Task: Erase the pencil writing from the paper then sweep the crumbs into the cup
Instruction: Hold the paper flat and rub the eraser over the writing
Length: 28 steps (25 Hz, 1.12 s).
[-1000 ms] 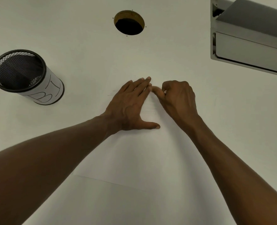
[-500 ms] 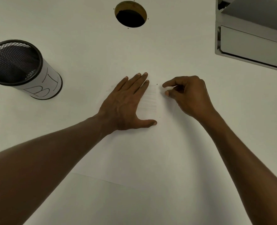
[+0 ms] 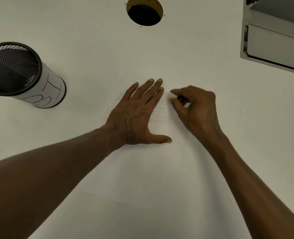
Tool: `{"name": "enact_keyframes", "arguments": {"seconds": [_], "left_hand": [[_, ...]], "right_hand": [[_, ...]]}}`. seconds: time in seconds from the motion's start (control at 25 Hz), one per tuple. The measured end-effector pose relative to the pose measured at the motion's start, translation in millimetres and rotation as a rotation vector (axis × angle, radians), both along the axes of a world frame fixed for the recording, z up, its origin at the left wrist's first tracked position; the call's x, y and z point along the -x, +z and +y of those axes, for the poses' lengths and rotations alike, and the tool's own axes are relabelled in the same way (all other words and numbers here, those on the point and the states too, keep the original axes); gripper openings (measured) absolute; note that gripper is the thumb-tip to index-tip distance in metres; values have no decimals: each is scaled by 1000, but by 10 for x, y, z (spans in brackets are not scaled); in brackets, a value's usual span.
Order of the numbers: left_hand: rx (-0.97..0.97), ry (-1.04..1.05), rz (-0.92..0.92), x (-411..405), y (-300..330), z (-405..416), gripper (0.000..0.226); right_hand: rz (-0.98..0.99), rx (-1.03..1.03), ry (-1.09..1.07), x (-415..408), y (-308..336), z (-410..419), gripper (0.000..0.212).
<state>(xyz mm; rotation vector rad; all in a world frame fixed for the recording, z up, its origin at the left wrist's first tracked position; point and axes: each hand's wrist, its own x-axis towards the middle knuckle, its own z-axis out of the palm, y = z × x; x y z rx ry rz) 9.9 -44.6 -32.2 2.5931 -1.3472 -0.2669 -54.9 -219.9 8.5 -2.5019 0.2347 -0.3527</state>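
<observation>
White paper (image 3: pixel 142 169) is lying flat on the desk (image 3: pixel 91 49), and your left hand (image 3: pixel 136 116) is pressing it down with fingers spread flat, gripping nothing, just left of the faint pencil lines (image 3: pixel 161 109). Your right hand (image 3: pixel 194 107) is pinching thumb and forefinger together over those lines; an eraser is presumably between them, but blur is hiding it. You are erasing best with short strokes away from the left hand, so the sheet is not buckling, while the cup (image 3: pixel 22 75) is standing well apart at far left.

Head-worn view, downward onto table (image 3: pixel 91 49)
</observation>
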Motion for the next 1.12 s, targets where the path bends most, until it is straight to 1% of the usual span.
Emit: {"name": "enact_keyframes", "arguments": {"seconds": [0.08,0.2,0.24,0.4,0.48,0.6,0.76,0.8,0.96,1.12], "left_hand": [[-10,3,7,1,4,1,134],[-17,12,9,-2,1,0,137],[-17,13,15,-3,4,4,138],[-13,18,21,1,6,2,138],[-19,13,27,0,9,-7,138],[-24,13,32,-15,9,-5,138],[-23,14,34,-11,15,-8,137],[-26,11,37,-11,18,-13,138],[-26,15,30,-8,12,-3,138],[-34,40,25,-11,19,-25,137]], "right_hand": [[3,-19,8,2,-12,-13,14],[45,-28,28,359,-7,134,14],[38,-34,32,357,-11,148,14],[-33,-7,-21,-228,-39,-9,10],[-30,-12,-21,-150,-53,-33,9],[23,-13,-9,219,-37,89,12],[-43,-27,-64,-249,-51,-68,11],[-43,-26,-60,-244,-56,-81,11],[36,-30,-44,275,-52,78,13],[-42,-39,-66,-201,-55,-46,11]]}}
